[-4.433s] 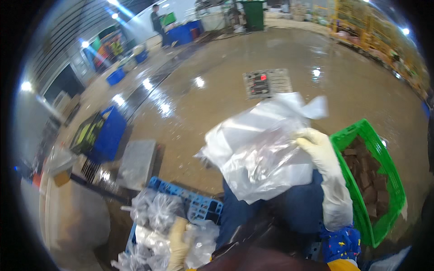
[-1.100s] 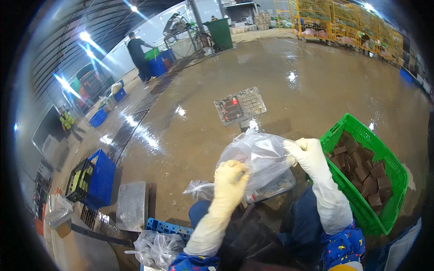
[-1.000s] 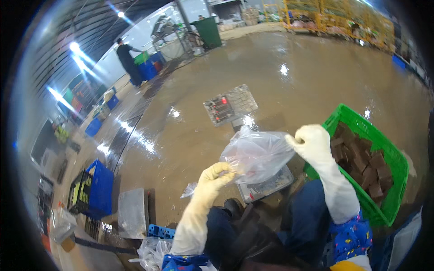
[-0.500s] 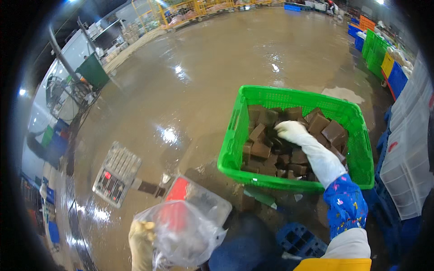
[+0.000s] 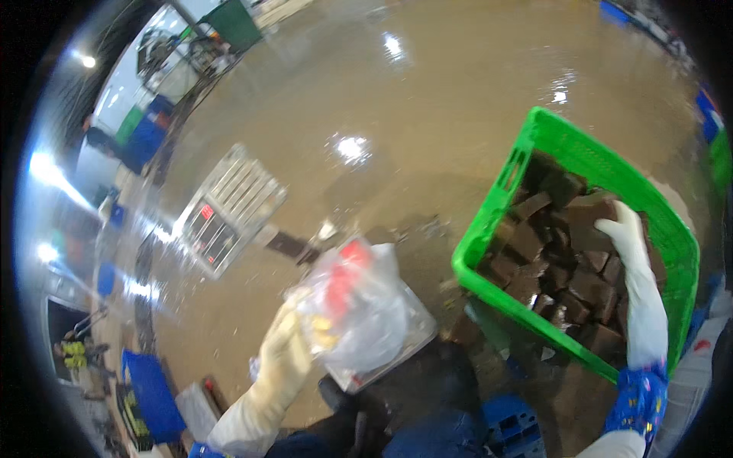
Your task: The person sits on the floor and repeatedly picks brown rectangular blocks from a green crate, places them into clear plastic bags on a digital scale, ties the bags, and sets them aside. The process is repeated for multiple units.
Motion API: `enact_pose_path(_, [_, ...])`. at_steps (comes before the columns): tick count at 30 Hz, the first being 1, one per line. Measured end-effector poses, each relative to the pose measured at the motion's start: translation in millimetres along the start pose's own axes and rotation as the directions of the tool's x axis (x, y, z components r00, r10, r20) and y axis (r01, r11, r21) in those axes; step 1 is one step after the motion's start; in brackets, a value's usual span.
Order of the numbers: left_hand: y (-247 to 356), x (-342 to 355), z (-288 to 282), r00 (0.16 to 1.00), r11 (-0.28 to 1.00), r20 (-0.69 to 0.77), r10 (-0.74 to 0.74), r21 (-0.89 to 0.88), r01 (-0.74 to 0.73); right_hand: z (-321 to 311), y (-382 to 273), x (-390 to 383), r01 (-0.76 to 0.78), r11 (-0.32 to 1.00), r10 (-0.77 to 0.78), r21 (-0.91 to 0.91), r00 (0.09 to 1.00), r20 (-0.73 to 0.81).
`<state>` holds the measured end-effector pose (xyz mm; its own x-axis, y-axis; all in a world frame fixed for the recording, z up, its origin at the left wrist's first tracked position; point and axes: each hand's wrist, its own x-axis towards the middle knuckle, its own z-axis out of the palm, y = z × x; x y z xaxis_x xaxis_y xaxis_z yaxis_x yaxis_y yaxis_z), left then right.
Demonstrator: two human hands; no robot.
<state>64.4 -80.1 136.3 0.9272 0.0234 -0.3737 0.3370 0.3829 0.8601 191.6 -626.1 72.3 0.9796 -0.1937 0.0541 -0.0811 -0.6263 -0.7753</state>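
Observation:
My left hand (image 5: 284, 347), in a pale glove, is closed on the gathered side of a clear plastic bag (image 5: 374, 324). The bag hangs over the metal plate (image 5: 418, 330) of a floor scale, and something red shows through it. On the right, my gloved right hand (image 5: 632, 240) reaches into a green plastic crate (image 5: 527, 317). Its thumb and fingers grip a large dark brown block (image 5: 586, 220) on top of the pile. Several similar wet brown blocks (image 5: 527, 243) lie jumbled around it.
The scale's display unit (image 5: 210, 237) lies on the wet brown floor (image 5: 450, 153), ahead and left. A blue plastic pallet (image 5: 515, 424) is by my legs. Far left are a blue bin (image 5: 153, 393) and a person in a yellow vest (image 5: 75, 355).
The view has swung left, so the crate sits farther right. My right hand has come to grip a large block. My left hand and the bag are now higher in view, over the scale plate.

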Motion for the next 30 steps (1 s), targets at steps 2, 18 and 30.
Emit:
enact_pose_path(2, [-7,-6,1,0.995,0.993,0.033,-0.090,-0.078,0.093,12,-92,-69,0.035,0.778,-0.075,0.627,0.996,0.038])
enact_pose_path(18, [-24,-39,-22,0.994,0.981,-0.046,0.096,0.176,-0.086,109,-113,-11,0.447,0.890,-0.429,-0.091,0.888,0.164])
enact_pose_path(30, [-11,-33,-56,0.975,0.972,-0.148,-0.167,0.144,0.188,103,86,110,-0.301,0.954,0.298,0.002,0.947,0.120])
